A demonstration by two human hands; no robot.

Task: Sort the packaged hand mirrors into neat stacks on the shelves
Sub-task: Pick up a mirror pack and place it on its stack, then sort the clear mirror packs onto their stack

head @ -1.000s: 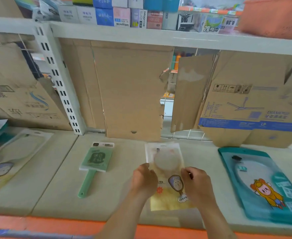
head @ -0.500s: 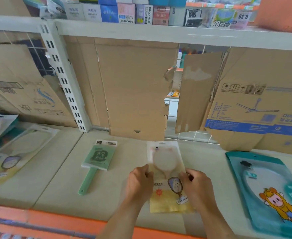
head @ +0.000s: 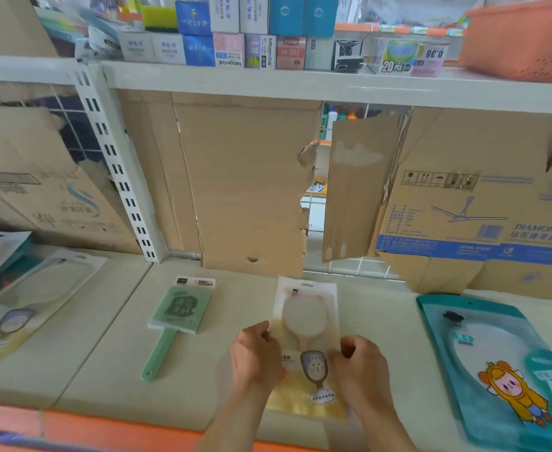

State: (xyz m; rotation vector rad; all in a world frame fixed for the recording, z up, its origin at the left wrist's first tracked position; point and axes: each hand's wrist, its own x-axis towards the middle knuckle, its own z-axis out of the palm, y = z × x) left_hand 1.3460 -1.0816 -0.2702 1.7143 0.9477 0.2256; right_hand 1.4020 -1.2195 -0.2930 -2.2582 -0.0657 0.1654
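Note:
A yellow-and-clear packaged hand mirror (head: 305,324) lies flat on the pale shelf (head: 98,360), near its front edge. My left hand (head: 254,357) grips its left edge and my right hand (head: 361,365) grips its right edge. A green hand mirror (head: 180,313) in a small pack lies to the left, handle toward me. A large teal packaged mirror (head: 496,363) with a cartoon figure lies at the right. More packaged mirrors (head: 23,308) overlap at the far left.
Torn cardboard sheets (head: 245,184) and a fan carton (head: 483,203) line the back of the shelf. A slotted white upright (head: 118,171) divides the bays. The upper shelf holds several small boxes (head: 229,47) and an orange basket (head: 522,37). An orange strip (head: 105,429) edges the shelf front.
The view has tilted slightly upward. Both hands stay on the yellow pack's edges and it has shifted a little farther onto the shelf.

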